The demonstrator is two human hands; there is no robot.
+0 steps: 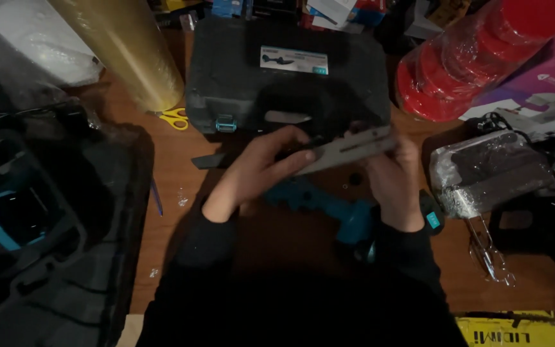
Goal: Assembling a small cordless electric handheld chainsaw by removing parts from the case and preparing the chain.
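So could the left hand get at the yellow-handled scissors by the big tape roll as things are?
Probably yes, once freed: the left hand grips the grey bar, but bare table lies between it and the scissors beside the roll.

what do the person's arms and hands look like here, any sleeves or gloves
Both arms are covered by long dark sleeves, black or near black in this dim light, ending at the wrists with snug cuffs. The left hand and right hand are bare: no gloves. No rings, watch or markings can be made out, though the picture is too dark to be sure.
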